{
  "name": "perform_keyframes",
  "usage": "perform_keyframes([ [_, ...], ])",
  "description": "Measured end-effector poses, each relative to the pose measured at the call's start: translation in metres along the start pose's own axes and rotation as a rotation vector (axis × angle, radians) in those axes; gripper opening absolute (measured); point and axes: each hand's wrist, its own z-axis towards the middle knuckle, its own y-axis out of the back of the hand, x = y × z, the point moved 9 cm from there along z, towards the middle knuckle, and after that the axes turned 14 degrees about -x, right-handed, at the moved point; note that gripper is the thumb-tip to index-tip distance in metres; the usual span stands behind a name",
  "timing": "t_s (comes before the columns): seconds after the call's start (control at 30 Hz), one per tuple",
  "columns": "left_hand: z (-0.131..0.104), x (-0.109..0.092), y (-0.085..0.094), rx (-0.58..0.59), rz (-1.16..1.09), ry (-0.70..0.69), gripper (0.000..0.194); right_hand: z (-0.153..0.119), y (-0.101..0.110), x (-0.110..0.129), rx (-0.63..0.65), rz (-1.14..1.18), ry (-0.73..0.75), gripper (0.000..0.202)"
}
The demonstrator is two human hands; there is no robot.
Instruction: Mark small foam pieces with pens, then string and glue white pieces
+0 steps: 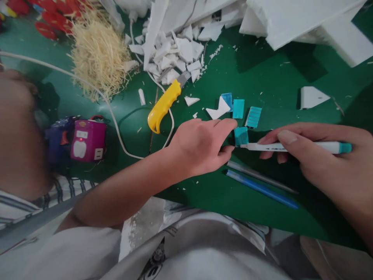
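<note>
Nearest the camera is your white shirt [204, 249], with a dark print on its front; beyond it spreads the green tabletop [274, 77]. Your left hand [201, 142] reaches in from the lower left, thumb and forefinger pinching the teal block [241, 136] at its left side; how firmly they press, you cannot tell from this view. Your right hand [323, 165] holds the white marker [265, 147] pinched between thumb and fingers, its tip at the block's lower edge and its teal end pointing right.

Just beyond the block stand two further teal pieces, one plain [238, 109] and one striped [254, 117], with a blue piece [227, 102] partly behind a notched white offcut [219, 109]. On your side of the marker, a grey pen [262, 177] and a blue pen [265, 190] lie slantwise, near each other.

To the left, a yellow cutter [164, 105] points its blade into a heap of white scraps [175, 54]; beside the heap sits a mound of straw-like fibre [100, 54]. Farther left are a magenta box [88, 140], a white cable [113, 112] and another person's arm [20, 132]. Large white sheets [303, 19] occupy the far right.
</note>
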Motion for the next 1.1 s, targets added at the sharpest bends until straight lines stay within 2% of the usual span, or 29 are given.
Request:
perform_keyframes([
  [0.17,-0.0006,0.0011,-0.0020,0.015,0.000,0.012,0.030,-0.0005,0.0011,-0.0003,-0.018,-0.015,-0.003,0.019],
  [0.47,-0.0001,0.0016,-0.0013,0.010,-0.010,0.015,0.030,0.0014,-0.0013,0.0019,-0.006,-0.045,-0.112,0.024],
  [0.83,0.0001,0.0025,-0.0026,0.027,-0.015,0.028,0.031,0.0002,-0.0008,0.0035,0.011,-0.005,-0.036,0.017],
  [1.1,0.0001,0.0019,-0.0004,0.005,-0.011,0.023,0.029,0.0009,0.0006,0.0005,-0.008,-0.010,-0.096,0.024],
])
